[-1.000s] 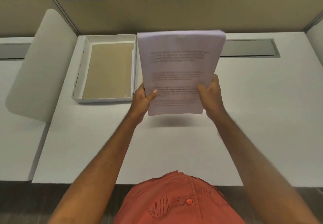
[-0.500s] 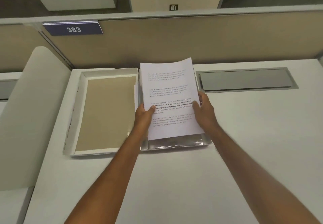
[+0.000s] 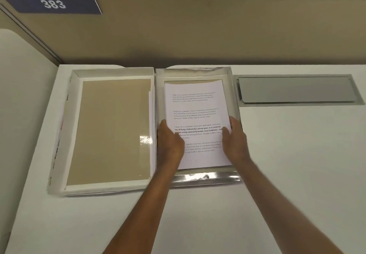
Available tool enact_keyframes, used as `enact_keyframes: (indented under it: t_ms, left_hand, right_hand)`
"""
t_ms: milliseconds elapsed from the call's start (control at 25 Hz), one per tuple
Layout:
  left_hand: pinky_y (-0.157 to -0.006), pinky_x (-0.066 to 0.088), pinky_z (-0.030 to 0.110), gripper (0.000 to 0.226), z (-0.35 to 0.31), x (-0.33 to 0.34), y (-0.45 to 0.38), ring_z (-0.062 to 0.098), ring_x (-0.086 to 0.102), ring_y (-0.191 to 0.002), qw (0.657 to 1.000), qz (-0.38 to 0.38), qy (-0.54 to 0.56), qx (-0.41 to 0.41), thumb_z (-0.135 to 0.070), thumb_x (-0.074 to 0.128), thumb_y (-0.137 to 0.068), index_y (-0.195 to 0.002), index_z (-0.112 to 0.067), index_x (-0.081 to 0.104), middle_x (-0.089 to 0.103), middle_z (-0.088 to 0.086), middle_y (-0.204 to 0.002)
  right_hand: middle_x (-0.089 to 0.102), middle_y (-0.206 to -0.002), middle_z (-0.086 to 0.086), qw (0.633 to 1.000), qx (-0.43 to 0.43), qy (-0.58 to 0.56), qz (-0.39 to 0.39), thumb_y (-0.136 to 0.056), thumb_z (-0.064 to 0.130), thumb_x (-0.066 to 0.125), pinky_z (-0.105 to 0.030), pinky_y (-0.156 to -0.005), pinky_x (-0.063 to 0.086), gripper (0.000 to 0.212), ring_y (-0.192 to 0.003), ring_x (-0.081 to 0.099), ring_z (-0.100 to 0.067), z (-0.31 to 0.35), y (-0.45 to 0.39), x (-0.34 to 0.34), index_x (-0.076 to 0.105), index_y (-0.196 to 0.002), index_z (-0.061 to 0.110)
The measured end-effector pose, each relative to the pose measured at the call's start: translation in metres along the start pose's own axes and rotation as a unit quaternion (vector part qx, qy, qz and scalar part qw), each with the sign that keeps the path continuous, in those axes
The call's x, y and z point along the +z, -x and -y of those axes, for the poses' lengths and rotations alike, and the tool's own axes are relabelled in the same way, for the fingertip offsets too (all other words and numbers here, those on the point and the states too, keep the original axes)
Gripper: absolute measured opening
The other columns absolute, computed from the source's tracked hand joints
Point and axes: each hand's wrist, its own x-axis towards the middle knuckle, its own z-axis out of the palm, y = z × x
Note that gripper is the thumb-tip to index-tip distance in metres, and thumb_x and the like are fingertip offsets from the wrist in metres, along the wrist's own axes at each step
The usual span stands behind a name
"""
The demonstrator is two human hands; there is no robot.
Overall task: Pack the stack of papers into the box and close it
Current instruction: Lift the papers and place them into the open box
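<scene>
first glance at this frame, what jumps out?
The stack of papers with printed text, centre frame, lying in the right-hand box tray, with the left hand and right hand on its two sides. Left of it lies the open lid with a tan inner panel; top left, a blue 383 sign.

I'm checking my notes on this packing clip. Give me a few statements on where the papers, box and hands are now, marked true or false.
1. The papers lie in the right half of the box. True.
2. Both hands grip the papers' side edges. True: left hand, right hand.
3. The box is closed. False: it lies open, its left half empty.
4. The sign reads 338. False: 383.
</scene>
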Motion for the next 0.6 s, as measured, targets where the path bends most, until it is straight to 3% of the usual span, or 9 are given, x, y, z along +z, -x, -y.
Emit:
enact_keyframes:
  t_ms: [80,160,240,320,400,520,600]
  left_hand:
    - [-0.104,0.046,0.038,0.067,0.001,0.005,0.008,0.029,0.048,-0.133,0.991,0.001,-0.131,0.035,-0.006,0.057,-0.096,-0.157,-0.01,0.027,0.044,0.012,-0.145]
    - [-0.113,0.039,0.04,0.084,0.002,0.006,0.015,0.034,0.037,-0.142,0.973,0.005,-0.22,0.07,-0.006,0.059,-0.096,-0.163,-0.004,0.008,0.031,0.019,-0.157]
    - [-0.119,0.035,0.042,0.084,0.0,0.005,0.016,0.037,0.027,-0.149,0.954,0.011,-0.283,0.098,-0.002,0.056,-0.096,-0.163,-0.002,0.006,0.021,0.023,-0.162]
    - [-0.121,0.032,0.042,0.08,-0.004,0.001,0.015,0.038,0.022,-0.152,0.943,0.028,-0.316,0.101,0.001,0.055,-0.095,-0.162,-0.001,0.011,0.018,0.024,-0.163]
    - [-0.121,0.031,0.041,0.08,-0.009,-0.002,0.013,0.038,0.022,-0.151,0.938,0.045,-0.332,0.094,0.002,0.056,-0.094,-0.161,0.0,0.012,0.018,0.025,-0.162]
    - [-0.122,0.03,0.041,0.079,-0.015,-0.002,0.013,0.039,0.025,-0.149,0.931,0.046,-0.349,0.097,0.003,0.057,-0.093,-0.159,0.005,0.013,0.02,0.026,-0.161]
    - [-0.124,0.026,0.041,0.078,-0.017,0.0,0.015,0.039,0.025,-0.15,0.93,0.038,-0.351,0.104,0.003,0.057,-0.093,-0.158,0.005,0.015,0.018,0.026,-0.163]
  right_hand:
    - [0.053,-0.146,-0.01,0.999,-0.025,0.031,-0.008,-0.104,0.009,0.048,-0.034,-0.111,0.039,0.048,-0.133,0.052,-0.028,0.002,0.004,0.002,0.042,-0.152,0.01]
    - [0.045,-0.15,-0.006,0.996,-0.044,0.081,-0.013,-0.103,0.008,0.047,-0.033,-0.113,0.036,0.054,-0.135,0.044,-0.02,0.006,0.01,0.004,0.034,-0.155,0.014]
    - [0.04,-0.152,0.002,0.987,-0.057,0.151,-0.019,-0.106,0.014,0.043,-0.033,-0.115,0.036,0.052,-0.132,0.038,-0.009,0.007,0.011,0.007,0.032,-0.156,0.021]
    - [0.041,-0.143,0.014,0.971,-0.059,0.232,-0.01,-0.109,0.035,0.034,-0.035,-0.116,0.037,0.04,-0.127,0.04,-0.002,0.011,0.015,0.009,0.037,-0.149,0.033]
    - [0.044,-0.137,0.016,0.955,-0.051,0.291,-0.002,-0.109,0.044,0.031,-0.04,-0.116,0.039,0.039,-0.13,0.044,-0.008,0.013,0.015,0.01,0.04,-0.146,0.035]
    - [0.035,-0.162,-0.012,0.934,-0.049,0.351,0.039,-0.107,0.015,0.041,-0.045,-0.12,0.034,0.055,-0.147,0.034,-0.034,0.02,0.019,0.007,0.031,-0.161,0.012]
    - [0.028,-0.166,-0.018,0.923,-0.029,0.378,0.06,-0.106,0.01,0.039,-0.044,-0.123,0.027,0.06,-0.149,0.03,-0.039,0.031,0.019,0.005,0.023,-0.163,0.007]
